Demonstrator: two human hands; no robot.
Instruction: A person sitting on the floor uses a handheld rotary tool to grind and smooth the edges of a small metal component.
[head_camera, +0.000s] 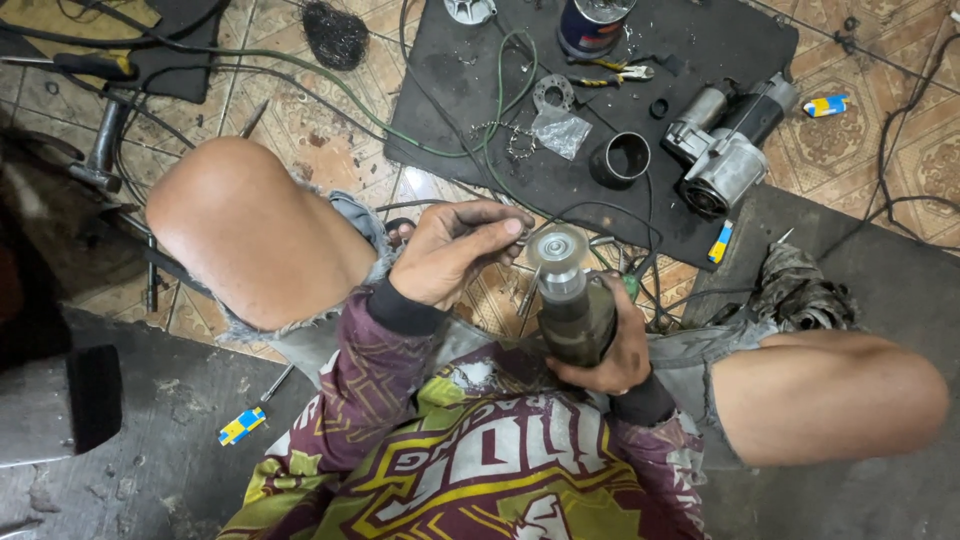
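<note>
While the person squats over the tiled floor (300, 130), the left hand (450, 250) pinches a small metal part, too small for me to make out, and holds its tip against the edge of the wire wheel (557, 247). Just right of it, the right hand (610, 350) is wrapped tight round the body of the power tool (575, 315), wheel pointing upward between the knees. To my eye the job wants light pressure, fingers kept back from the wheel, and the tool braced steady. Further right, a starter motor (725, 140) lies on the black mat (470, 90).
</note>
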